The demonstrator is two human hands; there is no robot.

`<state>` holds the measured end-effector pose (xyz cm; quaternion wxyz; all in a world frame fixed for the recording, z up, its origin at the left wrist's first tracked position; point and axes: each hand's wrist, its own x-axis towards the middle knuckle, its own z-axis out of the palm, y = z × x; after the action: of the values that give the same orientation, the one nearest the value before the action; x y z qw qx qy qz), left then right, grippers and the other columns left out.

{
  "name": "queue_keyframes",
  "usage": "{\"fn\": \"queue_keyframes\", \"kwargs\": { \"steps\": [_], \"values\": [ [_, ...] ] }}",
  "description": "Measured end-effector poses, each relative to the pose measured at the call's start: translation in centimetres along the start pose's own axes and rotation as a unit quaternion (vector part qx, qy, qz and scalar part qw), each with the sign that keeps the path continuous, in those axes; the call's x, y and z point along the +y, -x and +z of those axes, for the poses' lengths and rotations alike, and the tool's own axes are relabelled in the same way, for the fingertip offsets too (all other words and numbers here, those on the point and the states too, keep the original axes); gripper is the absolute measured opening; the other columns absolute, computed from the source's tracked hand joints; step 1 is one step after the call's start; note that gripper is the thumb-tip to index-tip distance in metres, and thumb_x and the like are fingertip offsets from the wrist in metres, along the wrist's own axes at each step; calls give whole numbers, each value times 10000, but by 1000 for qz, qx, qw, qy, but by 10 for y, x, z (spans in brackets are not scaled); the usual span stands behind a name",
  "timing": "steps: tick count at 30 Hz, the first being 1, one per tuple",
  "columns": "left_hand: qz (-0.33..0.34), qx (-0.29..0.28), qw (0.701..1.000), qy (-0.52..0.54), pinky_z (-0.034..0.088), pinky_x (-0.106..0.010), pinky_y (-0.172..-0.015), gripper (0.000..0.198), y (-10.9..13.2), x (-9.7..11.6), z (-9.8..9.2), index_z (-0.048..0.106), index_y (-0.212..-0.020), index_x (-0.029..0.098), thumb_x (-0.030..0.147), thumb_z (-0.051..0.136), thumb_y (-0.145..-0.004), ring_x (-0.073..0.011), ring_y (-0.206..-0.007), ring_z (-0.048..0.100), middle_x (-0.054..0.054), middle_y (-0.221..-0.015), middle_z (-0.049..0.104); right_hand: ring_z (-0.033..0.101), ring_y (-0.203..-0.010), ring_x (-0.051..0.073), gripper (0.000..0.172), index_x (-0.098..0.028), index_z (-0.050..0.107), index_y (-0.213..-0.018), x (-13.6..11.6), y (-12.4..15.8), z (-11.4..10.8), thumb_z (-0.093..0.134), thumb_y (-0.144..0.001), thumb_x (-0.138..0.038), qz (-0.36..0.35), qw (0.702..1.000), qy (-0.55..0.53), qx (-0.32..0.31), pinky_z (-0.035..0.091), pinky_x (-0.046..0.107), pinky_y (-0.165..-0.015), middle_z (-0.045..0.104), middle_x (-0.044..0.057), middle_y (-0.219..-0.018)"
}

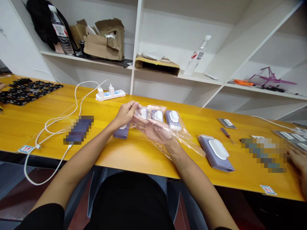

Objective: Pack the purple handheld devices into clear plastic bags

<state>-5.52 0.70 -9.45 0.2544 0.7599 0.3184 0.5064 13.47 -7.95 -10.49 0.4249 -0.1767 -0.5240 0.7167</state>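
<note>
Head view, workbench. Left hand [125, 114] curled nearly shut, fingers closed on the end of a clear plastic film [183, 135], apparently pinching it. Right hand [153, 129] open, palm up, fingers spread and reaching toward the left hand; film drapes across it, no firm grip visible.

Three purple devices with white oval tops lie in a row inside the film: [143, 113], [157, 115], [173, 120]. Nearest the hands is the first, partly obscured by creases. A fourth device [121, 131] sits bare under the left wrist, and a fifth [216, 151] lies loose to the right, its perforated end showing.

Handling, judged by look: film thin, soft, likely slippery, and apt to cling and crease. Devices look stiff and fairly light, smooth-cased; best held by the long purple sides, leaving the white tops free.

About them on the yellow table [148, 161]: a red-handled screwdriver [226, 134], a power strip [110, 95] with two white chargers, white cables [48, 134], and a heap of small black parts [28, 91]. A co-worker's hand [297, 163] enters at the right edge. Shelves [203, 78] behind hold a cardboard box [105, 41] and bottle [198, 56].
</note>
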Motion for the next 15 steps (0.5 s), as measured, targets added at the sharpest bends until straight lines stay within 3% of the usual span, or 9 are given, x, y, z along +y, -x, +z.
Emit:
{"fn": "queue_keyframes", "kwargs": {
  "steps": [5,9,15],
  "values": [
    [-25,2,999,47,544,-294,-581,528,-4,-6,-3,603,-870,241,709,541,-1106,-160,-570,696,-15,-789,802,645,-1556,343,539,-296,815,-1378,-1,4,-6,766,-948,-617,40,998,-30,-25,225,552,-1455,770,57,-1569],
    [-26,19,998,61,515,-294,-516,540,-8,-13,-9,607,-881,241,732,552,-1099,-156,-518,677,-19,-782,798,649,-1565,296,616,-299,688,-1572,-7,9,-10,631,-1053,-626,62,995,-19,-78,213,543,-1457,793,79,-1529],
    [8,57,998,18,457,-299,-534,567,-12,-18,-17,624,-827,238,724,546,-1109,-157,-570,630,-21,-740,743,642,-1573,324,670,-266,656,-1593,-16,14,-11,658,-1021,-615,86,994,13,-60,263,585,-1447,774,110,-1553]
  ]
}}
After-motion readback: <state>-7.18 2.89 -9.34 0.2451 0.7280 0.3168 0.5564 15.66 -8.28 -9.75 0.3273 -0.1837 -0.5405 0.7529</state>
